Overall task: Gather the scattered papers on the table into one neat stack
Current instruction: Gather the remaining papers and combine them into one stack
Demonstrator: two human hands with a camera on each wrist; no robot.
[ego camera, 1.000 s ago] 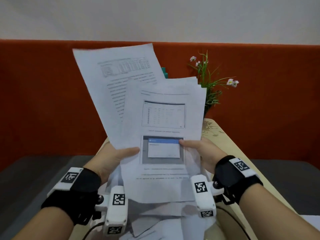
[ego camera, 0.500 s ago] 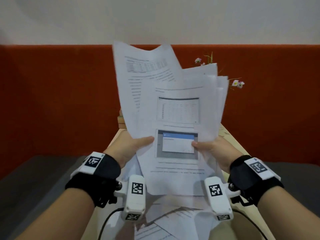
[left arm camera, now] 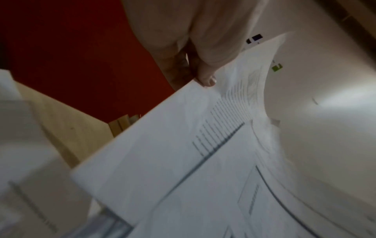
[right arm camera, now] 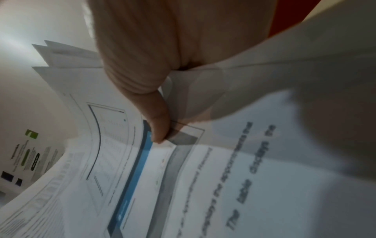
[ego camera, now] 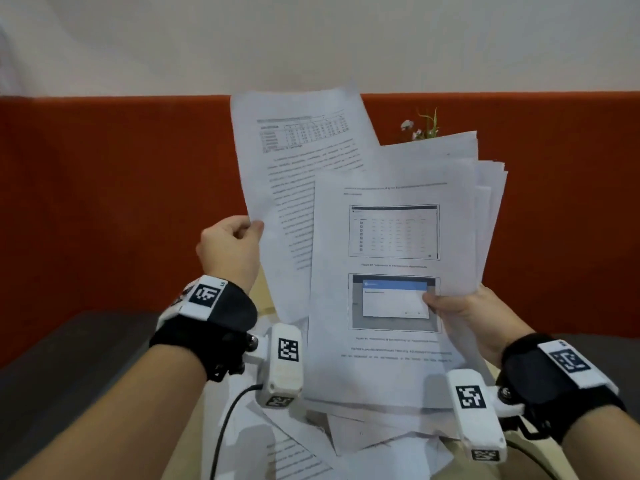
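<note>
I hold a loose bundle of printed white papers (ego camera: 394, 368) upright above the table. Its front sheet (right arm camera: 203, 185) carries two screenshots. My right hand (ego camera: 460, 310) pinches the bundle's right side, thumb (right arm camera: 158, 122) on the front sheet. A text sheet with a table (ego camera: 294, 174) sticks out tilted to the upper left, and my left hand (ego camera: 232, 244) pinches its left edge, thumb (left arm camera: 205, 78) on top. More sheets (ego camera: 367, 441) lie scattered on the wooden table (ego camera: 180, 441) below the bundle.
A red partition (ego camera: 104, 202) runs behind the table under a white wall. Plant flowers (ego camera: 420, 128) peek over the bundle's top edge. Grey seating (ego camera: 69, 344) lies to both sides of the table. A cable (ego camera: 221, 431) hangs from my left wrist camera.
My left hand slid from the bundle's lower left up to the left edge of the protruding text sheet. The bundle rose and shifted right, fanning at its right edge. My right hand kept its hold.
</note>
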